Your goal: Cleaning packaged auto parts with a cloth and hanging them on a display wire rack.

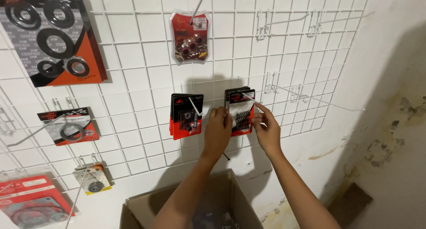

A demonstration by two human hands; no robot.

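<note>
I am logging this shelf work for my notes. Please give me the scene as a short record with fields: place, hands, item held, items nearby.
place: white wire grid panel on a white wall
left hand: left hand grips the left edge of the blister pack of springs
right hand: right hand pinches the same pack's top right, near a hook
neighbour pack: red-black blister pack of small parts, hanging to the left
above: red pack of rollers
below: open cardboard box
</note>
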